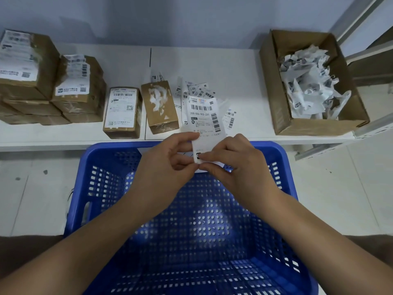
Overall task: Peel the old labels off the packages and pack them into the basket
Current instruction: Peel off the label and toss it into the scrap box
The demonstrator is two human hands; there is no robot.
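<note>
My left hand [170, 162] and my right hand [231, 165] meet above the far rim of the blue perforated basket [102, 188]. Both pinch the lower end of a white shipping label [205, 120] with barcodes, which stands up between them. On the white shelf behind sit a small brown package [160, 106] with torn label residue on top and, to its left, a package [123, 111] with a whole label. Nothing lies in the part of the basket that shows.
Stacked labelled brown packages [42, 81] fill the shelf's left end. Loose peeled labels [197, 92] lie on the white shelf [240, 81] behind my hands. An open cardboard box [274, 86] with crumpled label scraps stands at the right. Pale tiled floor surrounds the basket.
</note>
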